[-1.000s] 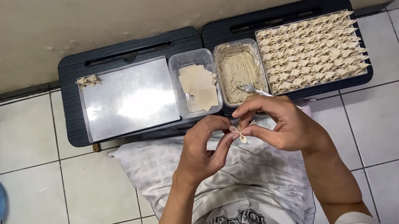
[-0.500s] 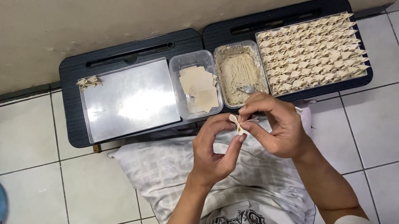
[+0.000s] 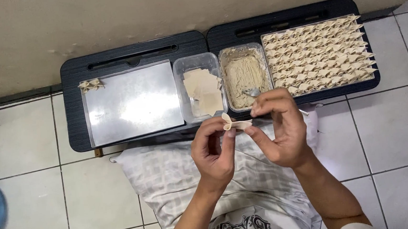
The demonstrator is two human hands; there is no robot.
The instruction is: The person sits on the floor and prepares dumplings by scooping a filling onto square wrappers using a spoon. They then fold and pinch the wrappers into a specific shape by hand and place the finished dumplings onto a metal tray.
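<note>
Your left hand [image 3: 214,152] and right hand [image 3: 279,128] pinch folded dumpling [image 3: 233,124] between fingertips, both closed on it. Dumpling's long axis runs left-right, above lap. Nearly bare steel tray [image 3: 131,103] lies forward-left, nearer left hand; full tray [image 3: 317,54] forward-right.

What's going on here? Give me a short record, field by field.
Left hand: pinches one end of a folded dumpling
Right hand: pinches the other end
Steel tray: a few folded dumplings in its far left corner
Clear tub: square wrappers
Second tub: pale filling, spoon
Right tray: rows of finished dumplings
</note>
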